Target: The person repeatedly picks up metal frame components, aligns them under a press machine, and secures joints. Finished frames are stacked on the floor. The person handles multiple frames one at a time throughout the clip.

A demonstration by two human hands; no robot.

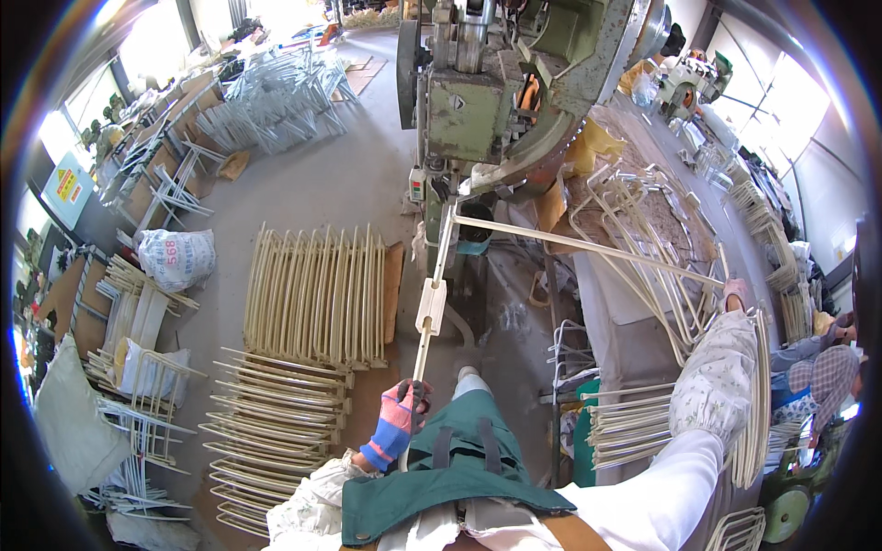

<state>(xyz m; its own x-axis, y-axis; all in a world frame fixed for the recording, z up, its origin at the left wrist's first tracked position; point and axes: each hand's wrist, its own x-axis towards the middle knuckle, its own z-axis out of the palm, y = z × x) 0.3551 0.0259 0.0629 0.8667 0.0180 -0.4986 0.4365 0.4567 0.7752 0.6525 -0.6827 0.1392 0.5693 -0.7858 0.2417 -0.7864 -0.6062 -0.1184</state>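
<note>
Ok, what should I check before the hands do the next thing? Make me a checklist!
1. Left hand gripping the cream tube frame: ok, gloved fingers are closed around its near end.
2. Right hand gripping firmly: cannot tell; it's at the frame's right end, but small in view.
3. Both hands away from the green press: ok.
4. Frame's corner seated properly at the press: cannot tell.
5. Press stopped: cannot tell from one picture.

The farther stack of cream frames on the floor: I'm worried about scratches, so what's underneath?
A brown sheet shows along the right edge of the cream frames, and grey floor to their left. How far the sheet reaches underneath cannot be seen, because the frames cover it.
</note>
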